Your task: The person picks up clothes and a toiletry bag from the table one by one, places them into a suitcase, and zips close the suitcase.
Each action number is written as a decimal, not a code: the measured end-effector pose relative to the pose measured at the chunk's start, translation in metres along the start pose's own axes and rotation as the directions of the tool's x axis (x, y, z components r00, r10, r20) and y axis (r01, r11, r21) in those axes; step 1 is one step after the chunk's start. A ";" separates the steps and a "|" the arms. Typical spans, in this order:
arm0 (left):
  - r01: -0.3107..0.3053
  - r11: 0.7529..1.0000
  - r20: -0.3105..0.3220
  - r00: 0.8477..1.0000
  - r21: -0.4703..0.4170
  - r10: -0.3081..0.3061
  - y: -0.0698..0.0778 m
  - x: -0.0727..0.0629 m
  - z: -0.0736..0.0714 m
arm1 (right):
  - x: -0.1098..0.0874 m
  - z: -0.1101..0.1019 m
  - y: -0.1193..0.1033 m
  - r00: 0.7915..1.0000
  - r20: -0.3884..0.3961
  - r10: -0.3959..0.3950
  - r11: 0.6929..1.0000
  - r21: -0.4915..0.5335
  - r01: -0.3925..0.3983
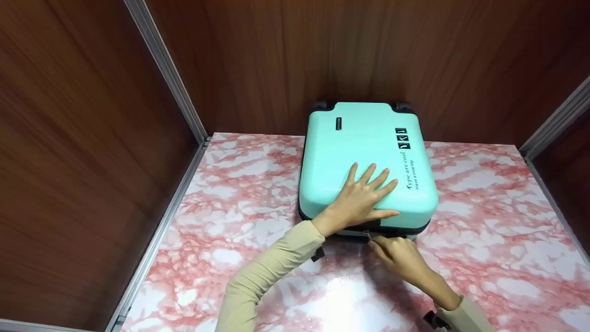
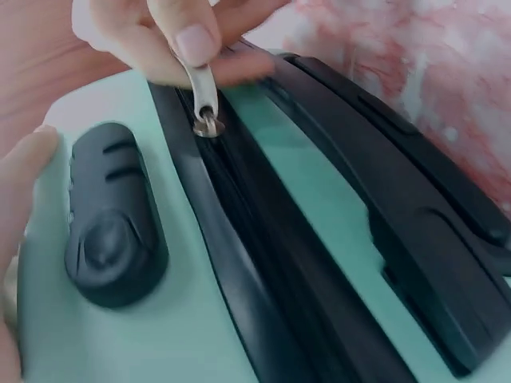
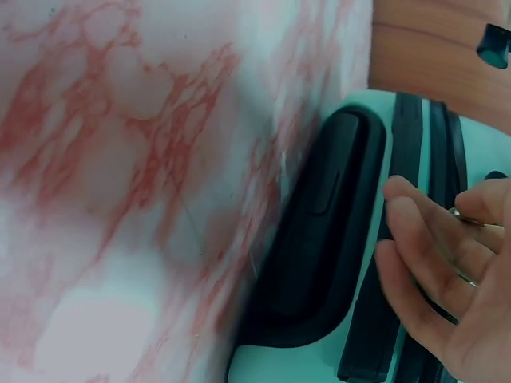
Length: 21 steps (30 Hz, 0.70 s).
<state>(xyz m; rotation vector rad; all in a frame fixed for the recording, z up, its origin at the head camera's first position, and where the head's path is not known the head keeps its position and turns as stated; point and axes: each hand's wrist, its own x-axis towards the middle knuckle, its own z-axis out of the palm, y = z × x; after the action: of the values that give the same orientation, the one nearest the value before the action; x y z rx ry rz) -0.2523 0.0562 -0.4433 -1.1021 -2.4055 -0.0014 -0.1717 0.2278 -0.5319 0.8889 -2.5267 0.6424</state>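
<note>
A mint-green hard-shell suitcase (image 1: 359,147) lies flat, its wheels toward the back wall. My left hand (image 1: 362,198) rests on the top shell near the front edge, fingers spread and straight. At the front side my right hand (image 1: 401,258) pinches a metal zipper pull (image 2: 204,88) between thumb and finger. The pull stands on the black zipper track (image 2: 247,215), which runs along the side. Above the track in the head view, partly covered by my left hand, is a black combination lock (image 2: 116,215). On the other side of the track lies a black carry handle (image 3: 311,231).
The suitcase stands on a red-and-white marbled tabletop (image 1: 230,198). Brown wood-grain panels (image 1: 239,69) with metal edge strips (image 1: 168,60) enclose the back and both sides. The suitcase wheels (image 1: 403,107) sit close to the back panel.
</note>
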 end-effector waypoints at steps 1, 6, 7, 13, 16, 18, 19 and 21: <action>-0.010 0.999 -0.023 1.000 -0.032 0.010 -0.003 -0.003 0.000 | -0.001 0.000 0.000 1.000 -0.018 0.002 1.000 0.003 -0.002; -0.089 0.982 -0.214 0.976 -0.168 0.052 -0.016 -0.016 0.002 | -0.003 0.001 0.003 0.993 -0.115 -0.024 1.000 0.007 0.025; -0.105 0.979 -0.258 0.964 -0.173 0.058 -0.017 -0.018 0.002 | -0.003 0.002 0.003 0.991 -0.129 -0.034 0.999 0.006 0.035; -0.148 0.981 -0.441 0.894 -0.127 0.078 -0.019 -0.031 0.004 | -0.002 0.003 0.002 0.988 -0.145 -0.055 0.998 -0.008 0.054; -0.142 0.985 -0.504 0.860 -0.101 0.072 -0.019 -0.039 0.005 | -0.001 0.004 0.000 0.990 -0.134 -0.055 0.998 -0.016 0.053; -0.145 0.985 -0.550 0.832 -0.093 0.071 -0.018 -0.045 0.007 | -0.001 0.004 0.000 0.990 -0.127 -0.055 0.998 -0.013 0.054; -0.157 0.982 -0.574 0.816 -0.101 0.071 -0.018 -0.049 0.008 | -0.001 0.004 -0.001 0.991 -0.123 -0.056 0.998 -0.009 0.056; -0.198 0.973 -0.613 0.786 -0.117 0.086 -0.017 -0.056 0.010 | 0.000 0.004 -0.001 0.991 -0.117 -0.058 0.998 -0.003 0.058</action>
<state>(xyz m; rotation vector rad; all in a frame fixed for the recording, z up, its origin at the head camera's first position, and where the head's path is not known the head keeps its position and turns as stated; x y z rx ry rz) -0.2374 0.0066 -0.4731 -1.1431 -1.7608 -0.4589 -0.1712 0.2251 -0.5345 0.8950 -2.3875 0.6577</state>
